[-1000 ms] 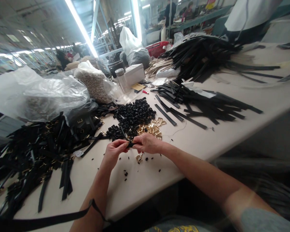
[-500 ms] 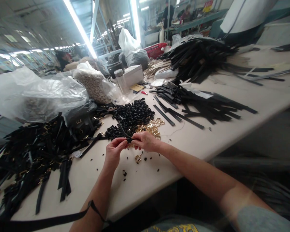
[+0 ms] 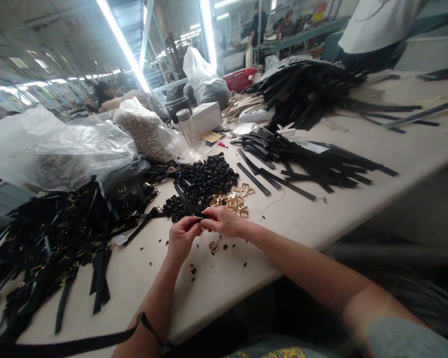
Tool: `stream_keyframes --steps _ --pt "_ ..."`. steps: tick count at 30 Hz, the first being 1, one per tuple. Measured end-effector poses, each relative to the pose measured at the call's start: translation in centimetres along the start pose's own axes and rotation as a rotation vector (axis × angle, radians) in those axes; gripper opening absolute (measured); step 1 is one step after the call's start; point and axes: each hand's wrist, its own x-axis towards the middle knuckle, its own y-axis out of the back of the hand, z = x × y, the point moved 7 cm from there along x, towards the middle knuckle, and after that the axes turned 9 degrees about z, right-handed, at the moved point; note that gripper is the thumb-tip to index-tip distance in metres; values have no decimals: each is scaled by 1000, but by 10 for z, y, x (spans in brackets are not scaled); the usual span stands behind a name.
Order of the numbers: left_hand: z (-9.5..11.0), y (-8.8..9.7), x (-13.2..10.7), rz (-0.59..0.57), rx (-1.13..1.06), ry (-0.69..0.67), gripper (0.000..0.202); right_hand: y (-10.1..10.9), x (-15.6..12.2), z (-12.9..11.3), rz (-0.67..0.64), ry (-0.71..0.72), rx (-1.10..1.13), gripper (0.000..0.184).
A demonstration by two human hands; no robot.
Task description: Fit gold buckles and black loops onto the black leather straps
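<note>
Between my fingers is a black strap [image 3: 187,201], its free end rising up and to the left over the pile of black loops. My left hand [image 3: 182,233] pinches it from the left, and my right hand [image 3: 224,221] closes on it from the right, fingertips nearly touching. Whether a buckle or loop sits on the strap there is hidden by my fingers. Just beyond the hands lie small black loops [image 3: 209,174] in a heap and gold buckles [image 3: 237,201]. A single gold buckle [image 3: 213,246] rests on the table below my right hand.
At left spreads a large heap of black straps with buckles [image 3: 59,233]. Loose black strips [image 3: 313,159] lie to the right, with a bigger bundle [image 3: 302,84] behind. Plastic bags [image 3: 59,144], a clear bottle [image 3: 187,127] and a white box [image 3: 207,118] stand at the back. A person [image 3: 381,25] is beyond the table.
The strap's free end has swung further left and shows more of its length. My left hand has shifted slightly right and down, its fingers now closer to my right hand.
</note>
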Motion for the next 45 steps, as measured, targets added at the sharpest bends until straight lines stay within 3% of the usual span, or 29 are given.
stream_keyframes --steps 3,6,10,17,24,32,38,41,45 --pt "-7 -4 0 -63 -118 138 27 3 1 6 55 -96 74 18" --pt "-10 -2 1 -78 -231 224 27 -2 0 8 5 -180 164 15" --pt "-6 0 1 -169 -275 201 42 -10 -5 5 -152 -247 221 15" --pt "-4 -6 -10 -366 -177 174 31 -15 -14 -1 -367 -297 303 19" --pt "-5 -3 -12 -302 -390 299 29 -15 -12 2 -304 -328 353 18" --pt "-4 -5 -11 -169 -442 285 43 -9 -7 1 -120 -311 317 18" --pt "2 -6 -13 -172 -202 95 41 -10 -8 -3 -168 -282 345 20" --pt "6 -4 -13 -127 -160 62 37 -11 -9 1 -164 -317 346 20" --pt "10 -2 -13 -56 -130 24 37 -9 -7 -2 -65 -286 272 13"
